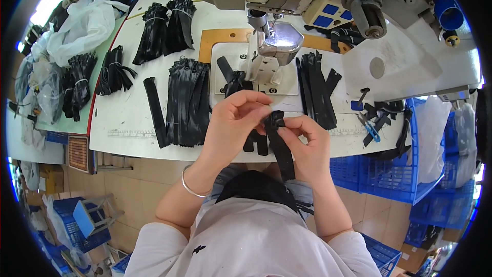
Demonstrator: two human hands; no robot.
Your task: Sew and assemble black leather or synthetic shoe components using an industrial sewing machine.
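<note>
Black strip (280, 151); left hand (233, 123), right hand (311, 146) pinched closed on it; blue crate (376, 177), translucent plastic (433, 136).

Black strip (281, 154), black bundled strips (152, 36), white tabletop (123, 115), tan machine surround (215, 36), blue lattice crate (376, 177), silver bracelet (188, 188), white shirt (256, 236)

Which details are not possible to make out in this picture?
Head view:
Black strip: upper end, partly hidden by the left hand and right hand.
Sewing machine: top, cut off by the upper edge.
Ruler: marks, too small to read.
</note>
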